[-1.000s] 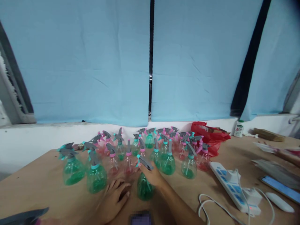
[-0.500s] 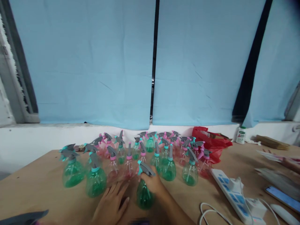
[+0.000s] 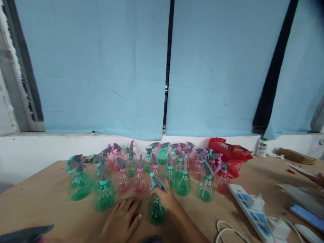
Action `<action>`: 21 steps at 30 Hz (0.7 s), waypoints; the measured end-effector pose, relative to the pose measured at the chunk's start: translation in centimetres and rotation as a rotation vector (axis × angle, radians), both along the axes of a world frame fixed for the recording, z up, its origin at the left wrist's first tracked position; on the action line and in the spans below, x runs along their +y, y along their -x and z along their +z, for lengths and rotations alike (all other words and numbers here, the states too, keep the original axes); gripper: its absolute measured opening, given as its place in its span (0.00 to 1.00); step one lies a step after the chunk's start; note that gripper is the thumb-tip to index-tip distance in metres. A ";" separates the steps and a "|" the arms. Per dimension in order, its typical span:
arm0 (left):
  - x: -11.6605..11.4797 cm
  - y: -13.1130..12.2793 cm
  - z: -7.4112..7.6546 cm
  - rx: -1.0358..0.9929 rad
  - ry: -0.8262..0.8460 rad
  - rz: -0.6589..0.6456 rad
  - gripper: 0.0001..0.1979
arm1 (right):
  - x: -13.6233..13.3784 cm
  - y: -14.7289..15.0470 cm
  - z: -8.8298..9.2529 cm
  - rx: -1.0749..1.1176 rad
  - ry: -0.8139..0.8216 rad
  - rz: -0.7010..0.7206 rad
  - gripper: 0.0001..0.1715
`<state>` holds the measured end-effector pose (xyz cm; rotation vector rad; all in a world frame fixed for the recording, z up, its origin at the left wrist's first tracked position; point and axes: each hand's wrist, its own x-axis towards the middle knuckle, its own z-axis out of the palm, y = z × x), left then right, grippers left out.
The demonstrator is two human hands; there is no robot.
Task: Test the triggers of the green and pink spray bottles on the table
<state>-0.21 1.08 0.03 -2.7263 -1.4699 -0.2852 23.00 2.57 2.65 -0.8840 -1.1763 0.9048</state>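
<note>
A green spray bottle with a grey and turquoise trigger head stands upright on the table. My right hand is wrapped around its neck and upper side, just below the head. Flat on the tabletop to the left lies my left hand, fingers spread and holding nothing. Nearest to it is another green spray bottle. Just beyond my right hand stand a green spray bottle and a paler one with green at its base. Several pink and green spray bottles crowd behind, including a pink one.
A white power strip with plugs and a white cable lies at right, beside a phone. Behind are a red plastic bag and a white bottle. Another person's hand shows at the right edge.
The view has shifted slightly. My hands and the gripped spray bottle stay almost in place. At the right edge, the other person's hand and the sheet in it have moved.
</note>
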 end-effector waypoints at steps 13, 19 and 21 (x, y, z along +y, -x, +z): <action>0.0 -0.2 0.3 0.032 0.035 0.014 0.29 | 0.5 0.7 -0.8 0.032 0.027 -0.147 0.14; 0.3 0.1 -0.2 -0.007 0.006 0.008 0.29 | 0.4 0.7 -0.4 0.002 0.009 -0.132 0.10; 0.1 0.0 -0.1 -0.002 0.005 0.009 0.29 | 0.1 0.8 -0.1 0.007 0.009 -0.121 0.13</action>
